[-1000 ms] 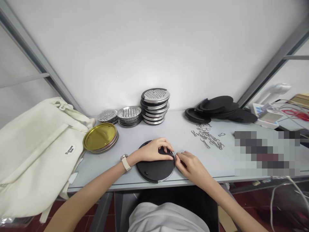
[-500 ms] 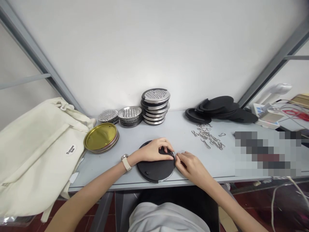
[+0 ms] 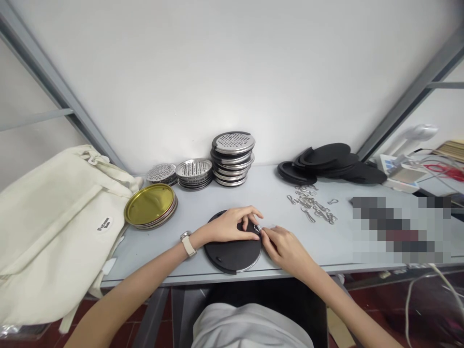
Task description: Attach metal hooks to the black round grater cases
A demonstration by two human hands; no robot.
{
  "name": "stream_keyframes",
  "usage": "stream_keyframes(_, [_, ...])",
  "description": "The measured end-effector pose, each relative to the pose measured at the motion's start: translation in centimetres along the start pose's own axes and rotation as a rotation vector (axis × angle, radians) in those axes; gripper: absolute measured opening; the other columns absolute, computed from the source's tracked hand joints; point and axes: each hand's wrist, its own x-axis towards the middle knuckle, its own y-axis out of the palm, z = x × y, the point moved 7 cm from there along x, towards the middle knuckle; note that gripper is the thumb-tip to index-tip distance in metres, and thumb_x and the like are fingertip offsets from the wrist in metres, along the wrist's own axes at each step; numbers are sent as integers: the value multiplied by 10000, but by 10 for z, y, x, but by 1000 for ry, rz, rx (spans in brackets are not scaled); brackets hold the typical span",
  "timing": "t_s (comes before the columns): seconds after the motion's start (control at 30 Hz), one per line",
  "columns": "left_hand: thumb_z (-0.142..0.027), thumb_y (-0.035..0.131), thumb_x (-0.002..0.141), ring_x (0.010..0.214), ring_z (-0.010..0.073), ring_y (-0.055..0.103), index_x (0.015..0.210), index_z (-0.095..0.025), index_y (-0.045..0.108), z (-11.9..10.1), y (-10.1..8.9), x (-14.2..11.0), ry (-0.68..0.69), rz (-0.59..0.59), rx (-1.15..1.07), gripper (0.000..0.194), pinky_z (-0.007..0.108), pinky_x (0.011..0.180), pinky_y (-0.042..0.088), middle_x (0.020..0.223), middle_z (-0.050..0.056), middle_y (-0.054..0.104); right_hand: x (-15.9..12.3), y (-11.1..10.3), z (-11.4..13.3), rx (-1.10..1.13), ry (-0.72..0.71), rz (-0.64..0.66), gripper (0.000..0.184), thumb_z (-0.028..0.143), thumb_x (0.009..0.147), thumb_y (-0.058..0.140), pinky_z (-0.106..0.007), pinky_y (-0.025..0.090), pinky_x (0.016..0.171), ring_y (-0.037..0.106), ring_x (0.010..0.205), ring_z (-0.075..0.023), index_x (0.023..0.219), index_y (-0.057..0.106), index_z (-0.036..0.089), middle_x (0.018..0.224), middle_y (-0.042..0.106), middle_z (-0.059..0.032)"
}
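A round black disc (image 3: 235, 255) with a thin metal rim lies flat near the table's front edge. My left hand (image 3: 230, 224) rests on its upper part, thumb and fingers apart, and hides much of that side. At the disc's right edge, my right hand (image 3: 286, 246) pinches a small metal snap clip (image 3: 257, 228) between thumb and forefinger. The clip's wire loop shows just beside my left fingertips; whether it passes through the disc I cannot tell. A loose pile of similar clips (image 3: 317, 208) lies to the right, beyond my right hand.
Perforated metal discs with black edging (image 3: 234, 166) stand stacked by the wall. Left of them are grater-like discs (image 3: 195, 174) and gold lids (image 3: 150, 205). Black covers (image 3: 326, 159) are heaped at the back right. A cream bag (image 3: 65, 232) leans at the left.
My left fingers have lifted and spread away from the clip, so more of its loop shows. My right hand keeps its pinch on the clip. The disc has hardly moved.
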Motion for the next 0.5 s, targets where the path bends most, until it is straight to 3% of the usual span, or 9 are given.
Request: stream_keyframes(0.5, [-258,690,759,686,87,495,1075,-170,602,3,1,3,-43,31,-34,340,216,651,404,999,54,670,-3,-5,3,17,-32,-51,327,208,940,362,-278,343,591,483,567,-160,630,470,205,556,501,-9])
